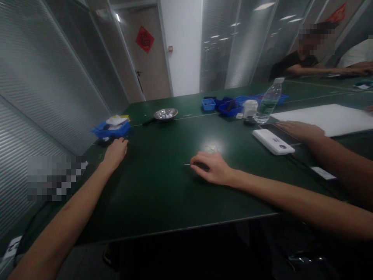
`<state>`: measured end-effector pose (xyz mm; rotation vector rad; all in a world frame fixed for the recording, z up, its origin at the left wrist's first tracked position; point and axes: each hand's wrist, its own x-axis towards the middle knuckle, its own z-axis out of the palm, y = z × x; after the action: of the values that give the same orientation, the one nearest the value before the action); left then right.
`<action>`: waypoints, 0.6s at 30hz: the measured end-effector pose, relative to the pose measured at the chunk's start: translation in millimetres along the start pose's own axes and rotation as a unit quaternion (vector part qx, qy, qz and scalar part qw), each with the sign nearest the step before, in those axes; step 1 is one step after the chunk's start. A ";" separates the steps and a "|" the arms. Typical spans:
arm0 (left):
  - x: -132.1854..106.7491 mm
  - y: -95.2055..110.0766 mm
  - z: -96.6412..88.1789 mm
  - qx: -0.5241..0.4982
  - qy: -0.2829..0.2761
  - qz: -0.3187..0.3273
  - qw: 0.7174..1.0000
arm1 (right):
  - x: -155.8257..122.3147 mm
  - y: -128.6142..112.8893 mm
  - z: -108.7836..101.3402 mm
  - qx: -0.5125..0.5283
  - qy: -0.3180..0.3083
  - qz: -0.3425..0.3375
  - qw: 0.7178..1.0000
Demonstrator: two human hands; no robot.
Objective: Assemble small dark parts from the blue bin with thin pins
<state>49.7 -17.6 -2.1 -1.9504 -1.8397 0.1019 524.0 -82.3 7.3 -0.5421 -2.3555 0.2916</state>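
My right hand (214,168) rests low over the green table (163,194), thumb and forefinger pinched on a thin, light-coloured pin-like piece (187,164) whose tip points left. Its exact kind is too small to tell. My left hand (115,152) is at the table's left side, with fingers curled down. What they hold, if anything, is hidden. Just beyond that hand are a small dark object (105,140) and a blue basket (126,128) holding white and yellow items. A shiny metal pan (166,114) with a dark handle stands farther back, holding small pieces.
At the right lie a white power bank (274,142), a cable and a dark phone (278,133) beside a co-worker's hand (303,130). Behind them stand a water bottle (268,102), a white jar (250,108) and blue bins (230,109). A white sheet (329,116) lies farther right.
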 end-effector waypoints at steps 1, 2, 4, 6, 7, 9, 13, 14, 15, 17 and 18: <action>0.1 0.5 -1.4 -0.001 -0.007 0.001 1.000 | -0.1 0.2 0.2 -0.001 0.000 -0.001 1.000; 0.2 0.9 -2.8 -0.002 -0.013 0.002 1.000 | -0.2 0.5 0.4 -0.002 0.000 -0.001 1.000; 0.4 1.5 -4.9 -0.002 -0.022 0.005 1.000 | -0.4 1.0 0.8 -0.003 0.000 0.000 1.000; 0.7 2.1 -6.3 0.000 -0.029 0.008 1.000 | -0.4 0.9 0.9 -0.003 -0.002 0.002 1.000; 0.8 2.5 -6.8 0.002 -0.033 0.009 0.999 | -0.4 0.7 0.9 -0.003 -0.002 0.002 1.000; 0.9 3.1 -7.7 0.007 -0.039 0.009 0.999 | -0.2 0.2 0.6 -0.004 -0.001 0.001 1.000; 0.5 4.3 -8.5 0.009 -0.031 0.006 0.999 | -0.1 0.1 0.4 -0.005 -0.004 0.001 1.000; 0.5 4.5 -8.4 0.007 -0.029 0.005 1.000 | -0.2 0.5 0.6 -0.007 -0.005 0.001 1.000; 0.5 4.8 -8.3 0.006 -0.028 0.003 1.000 | -0.4 1.0 0.8 -0.010 -0.005 0.000 1.000; 0.7 5.4 -8.2 0.006 -0.031 -0.001 0.999 | -1.0 2.3 1.5 -0.017 -0.005 0.000 1.000; 0.8 5.7 -8.2 0.008 -0.034 -0.002 0.999 | -1.2 2.8 1.9 -0.018 -0.007 0.001 1.000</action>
<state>58.0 -19.0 3.3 -1.9548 -1.8794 0.1832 524.4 -80.5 4.2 -0.5616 -2.3778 0.2544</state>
